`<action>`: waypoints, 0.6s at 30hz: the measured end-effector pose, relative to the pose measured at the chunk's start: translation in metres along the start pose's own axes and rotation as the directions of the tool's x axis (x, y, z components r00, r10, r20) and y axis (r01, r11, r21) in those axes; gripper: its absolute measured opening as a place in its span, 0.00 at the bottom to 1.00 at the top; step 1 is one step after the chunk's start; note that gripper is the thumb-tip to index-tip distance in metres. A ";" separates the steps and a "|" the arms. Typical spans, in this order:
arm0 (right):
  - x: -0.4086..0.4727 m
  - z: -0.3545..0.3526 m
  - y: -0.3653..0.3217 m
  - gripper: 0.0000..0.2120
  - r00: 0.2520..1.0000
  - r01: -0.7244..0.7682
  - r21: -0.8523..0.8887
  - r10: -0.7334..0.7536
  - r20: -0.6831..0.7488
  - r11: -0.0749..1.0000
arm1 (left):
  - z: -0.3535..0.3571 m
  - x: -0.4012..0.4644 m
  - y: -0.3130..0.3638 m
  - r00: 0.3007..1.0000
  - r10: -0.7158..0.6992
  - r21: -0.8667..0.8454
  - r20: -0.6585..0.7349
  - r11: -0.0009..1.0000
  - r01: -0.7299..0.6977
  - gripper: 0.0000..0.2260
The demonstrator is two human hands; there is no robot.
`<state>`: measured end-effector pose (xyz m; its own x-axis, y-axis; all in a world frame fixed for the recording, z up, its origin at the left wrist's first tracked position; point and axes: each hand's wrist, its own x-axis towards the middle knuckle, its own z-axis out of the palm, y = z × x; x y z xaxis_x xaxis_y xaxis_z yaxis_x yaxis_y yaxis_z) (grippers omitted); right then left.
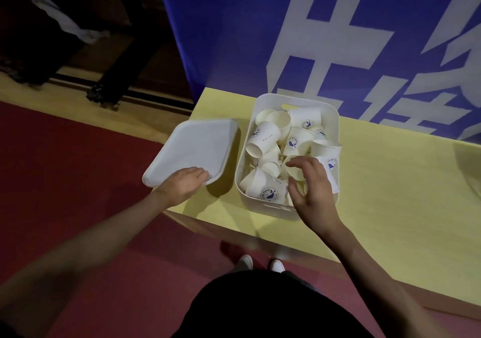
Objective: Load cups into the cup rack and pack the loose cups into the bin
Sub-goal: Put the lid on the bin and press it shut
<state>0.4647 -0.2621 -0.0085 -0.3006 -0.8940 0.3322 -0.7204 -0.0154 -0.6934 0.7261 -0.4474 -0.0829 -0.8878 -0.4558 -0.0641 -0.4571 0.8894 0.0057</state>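
Centre frame, paper cups [265, 139] fill the bin [331, 118]; my left hand [182, 184] grips its lid [192, 147], right hand [312, 184] hovers spread; no rack visible.

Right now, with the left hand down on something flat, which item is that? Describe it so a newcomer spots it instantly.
Start at the yellow table in front of the blue banner. At its left end stands a white bin full of loose paper cups. The lid lies just left of the bin, overhanging the table edge, with the left hand gripping its near corner; it is the only flat, plain white piece.
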 end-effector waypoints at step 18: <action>0.045 -0.016 -0.010 0.28 0.928 -0.322 0.463 0.373 -0.021 0.826 | -0.190 0.053 0.076 0.232 -0.705 -0.732 -0.670 0.679 -0.052 0.10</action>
<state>0.4485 -0.2948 0.0231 -0.5608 -0.8255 0.0630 -0.2090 0.0675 -0.9756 0.6336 -0.4103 0.1038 0.0803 -0.7558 0.6499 -0.3043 0.6023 0.7380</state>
